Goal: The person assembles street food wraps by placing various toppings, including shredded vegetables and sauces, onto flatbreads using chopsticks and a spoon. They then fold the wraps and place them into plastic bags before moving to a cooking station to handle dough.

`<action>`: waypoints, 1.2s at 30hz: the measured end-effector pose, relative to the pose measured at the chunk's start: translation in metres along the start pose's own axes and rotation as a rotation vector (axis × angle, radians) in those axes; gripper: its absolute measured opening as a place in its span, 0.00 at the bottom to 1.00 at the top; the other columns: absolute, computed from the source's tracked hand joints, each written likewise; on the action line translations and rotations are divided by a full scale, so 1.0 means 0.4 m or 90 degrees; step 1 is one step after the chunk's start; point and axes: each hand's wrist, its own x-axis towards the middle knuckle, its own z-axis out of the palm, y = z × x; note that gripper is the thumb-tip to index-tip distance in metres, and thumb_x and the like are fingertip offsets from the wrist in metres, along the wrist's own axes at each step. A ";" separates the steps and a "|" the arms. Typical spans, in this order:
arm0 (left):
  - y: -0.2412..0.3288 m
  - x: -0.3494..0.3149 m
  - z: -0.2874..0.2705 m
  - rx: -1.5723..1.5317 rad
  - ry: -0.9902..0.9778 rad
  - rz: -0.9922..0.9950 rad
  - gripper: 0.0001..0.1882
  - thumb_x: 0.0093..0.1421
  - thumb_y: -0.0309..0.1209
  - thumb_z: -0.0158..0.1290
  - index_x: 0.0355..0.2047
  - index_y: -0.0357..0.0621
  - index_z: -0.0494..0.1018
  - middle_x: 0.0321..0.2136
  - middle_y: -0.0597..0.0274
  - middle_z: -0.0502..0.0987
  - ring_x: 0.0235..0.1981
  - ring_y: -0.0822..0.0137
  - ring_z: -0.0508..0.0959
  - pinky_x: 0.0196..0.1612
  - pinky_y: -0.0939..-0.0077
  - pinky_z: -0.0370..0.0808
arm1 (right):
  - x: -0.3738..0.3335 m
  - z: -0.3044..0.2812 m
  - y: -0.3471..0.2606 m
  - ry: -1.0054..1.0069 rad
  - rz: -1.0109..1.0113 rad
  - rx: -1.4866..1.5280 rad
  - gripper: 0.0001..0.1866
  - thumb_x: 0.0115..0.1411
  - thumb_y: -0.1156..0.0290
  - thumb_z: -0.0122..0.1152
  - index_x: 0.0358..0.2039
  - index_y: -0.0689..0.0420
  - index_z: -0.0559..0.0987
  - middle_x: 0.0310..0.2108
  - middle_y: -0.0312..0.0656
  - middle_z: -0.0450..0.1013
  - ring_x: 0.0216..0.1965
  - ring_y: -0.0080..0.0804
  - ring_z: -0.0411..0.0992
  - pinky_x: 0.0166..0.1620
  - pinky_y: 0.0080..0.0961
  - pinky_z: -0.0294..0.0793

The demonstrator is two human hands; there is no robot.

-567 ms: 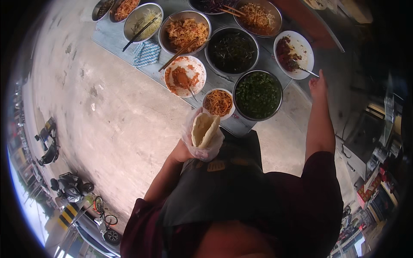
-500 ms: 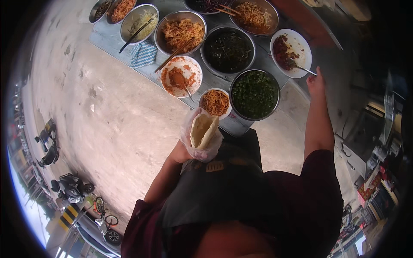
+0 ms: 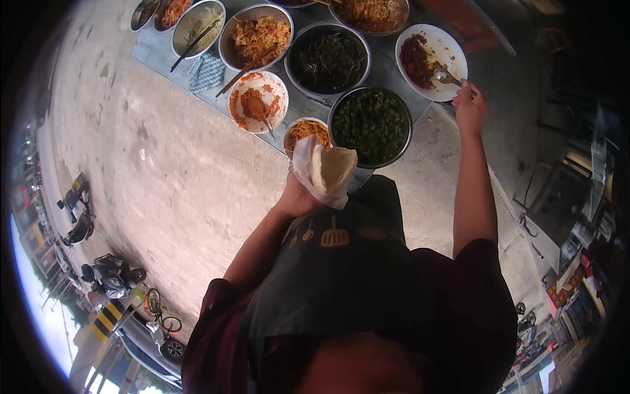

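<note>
My left hand is wrapped round a thin clear plastic bag that holds a pale flatbread, its pocket gaping upward. Flatbread and bag hang over the near table edge, beside a small bowl of orange shreds and partly covering it. At the right, my right hand grips the handle of a metal spoon. The spoon's bowl rests in a white bowl of dark red sauce with chunks. A steel bowl of chopped greens stands between my hands.
A white bowl of red paste with a spoon sits left of the greens. Behind are steel bowls of dark strands, orange shreds and pale shreds, some with chopsticks. A blue-white cloth lies at the table's edge.
My right hand has closed round the spoon handle, and the spoon has shifted in the sauce. The bagged flatbread has moved right and turned its opening rightward. The view has shifted slightly.
</note>
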 end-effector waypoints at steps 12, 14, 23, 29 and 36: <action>-0.083 0.054 0.078 0.354 0.102 0.196 0.50 0.43 0.40 0.68 0.61 0.32 0.56 0.58 0.40 0.60 0.58 0.41 0.60 0.64 0.55 0.56 | -0.375 0.047 0.072 -0.216 -0.424 -0.364 0.10 0.65 0.68 0.55 0.40 0.60 0.80 0.30 0.44 0.76 0.23 0.31 0.76 0.31 0.31 0.75; -0.081 0.061 0.084 0.378 0.103 0.208 0.49 0.42 0.40 0.68 0.60 0.31 0.57 0.57 0.39 0.61 0.58 0.40 0.60 0.63 0.55 0.56 | -0.392 0.089 0.088 -0.225 -0.113 -0.216 0.10 0.65 0.67 0.55 0.40 0.60 0.80 0.29 0.43 0.76 0.23 0.30 0.76 0.29 0.31 0.75; -0.088 0.060 0.108 0.312 0.164 0.213 0.41 0.45 0.39 0.66 0.57 0.33 0.63 0.57 0.42 0.62 0.57 0.40 0.60 0.63 0.54 0.55 | -0.401 0.145 0.075 -0.214 0.327 0.294 0.15 0.66 0.66 0.54 0.42 0.68 0.76 0.28 0.46 0.73 0.25 0.34 0.76 0.30 0.31 0.81; -0.058 0.072 0.099 0.437 0.202 0.189 0.38 0.46 0.38 0.64 0.56 0.38 0.65 0.58 0.46 0.62 0.60 0.43 0.57 0.64 0.55 0.51 | -0.412 0.076 0.014 -0.235 0.272 0.295 0.16 0.67 0.64 0.54 0.45 0.66 0.76 0.31 0.44 0.73 0.28 0.31 0.75 0.33 0.28 0.80; -0.123 0.102 0.122 0.479 0.243 0.197 0.40 0.46 0.37 0.65 0.58 0.35 0.62 0.54 0.48 0.65 0.55 0.46 0.62 0.60 0.58 0.57 | -0.522 0.053 -0.068 -0.362 -0.239 0.048 0.11 0.67 0.71 0.54 0.44 0.63 0.79 0.29 0.41 0.74 0.28 0.25 0.77 0.32 0.21 0.77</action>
